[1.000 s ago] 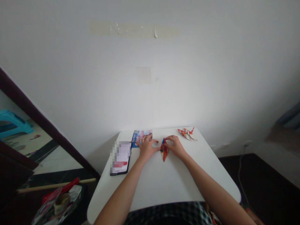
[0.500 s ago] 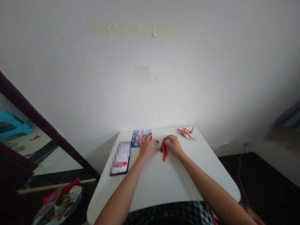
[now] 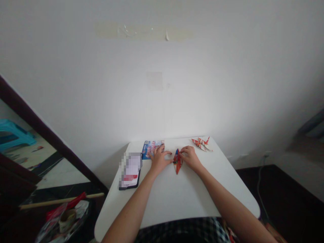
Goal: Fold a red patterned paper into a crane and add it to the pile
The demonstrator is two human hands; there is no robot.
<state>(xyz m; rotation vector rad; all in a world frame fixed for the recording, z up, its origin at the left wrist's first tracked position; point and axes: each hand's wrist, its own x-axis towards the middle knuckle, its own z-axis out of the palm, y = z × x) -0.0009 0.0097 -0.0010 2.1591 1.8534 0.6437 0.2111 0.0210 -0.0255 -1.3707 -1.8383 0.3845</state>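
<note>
A narrow, diamond-shaped piece of folded paper (image 3: 178, 165), red with blue near its upper tip, lies on the white table between my hands. My left hand (image 3: 160, 159) is open to its left, fingers spread over the edge of a blue printed sheet (image 3: 146, 152), with the thumb tip at the paper's left edge. On the other side, the thumb and fingers of my right hand (image 3: 190, 157) are closed at the upper right edge of the folded paper. Behind the right hand sits a folded paper crane (image 3: 201, 143) in red and white.
A phone (image 3: 131, 172), partly blurred out, lies at the left side of the white table (image 3: 174, 202). The table's far edge meets the wall (image 3: 207, 101). On the floor at left are a bin with a plastic bag (image 3: 67, 219) and a wooden stick (image 3: 93, 195).
My right hand has shifted slightly right, from the upper tip of the folded paper to its right edge, uncovering the blue tip. The left hand has stayed nearly still.
</note>
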